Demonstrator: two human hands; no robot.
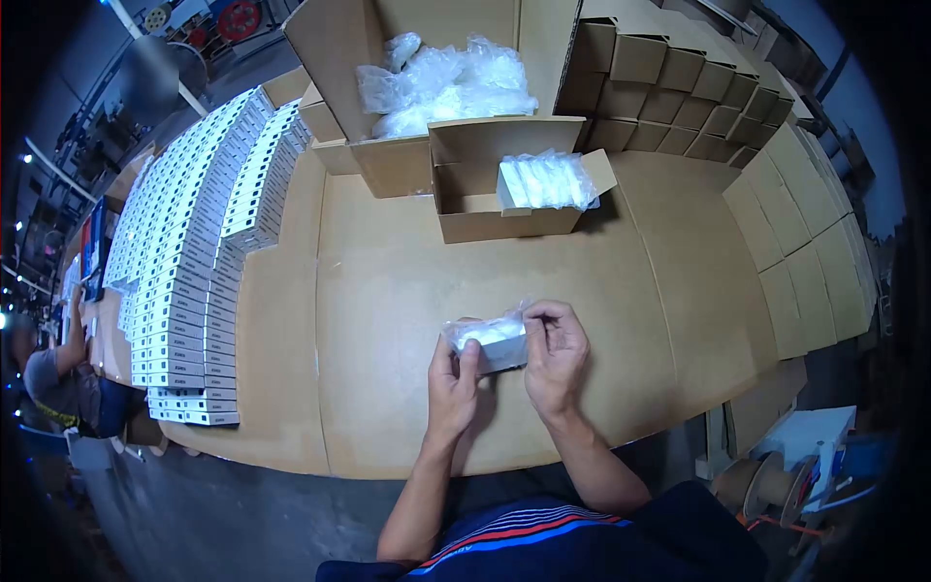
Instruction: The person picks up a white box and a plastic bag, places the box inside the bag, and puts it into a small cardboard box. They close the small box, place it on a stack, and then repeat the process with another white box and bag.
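Between my hands, above the front of the table, is a small white box in a clear plastic bag (501, 341). My left hand (454, 388) is closed on its left end, thumb on the near face. At the right end, my right hand (557, 354) pinches the edge of the plastic between thumb and fingers. Beyond my hands stands an open cardboard carton (509, 226). Bagged white boxes (550, 181) fill its right side, while brown cardboard shows inside its left part.
Stacked white printed boxes (184, 281) line the left side. A large carton (393, 165) of clear plastic bags (451, 82) stands behind. Brown cartons (679, 87) are piled back right, more (810, 242) at right. Another person (68, 373) works far left. A cable spool (776, 485) sits lower right.
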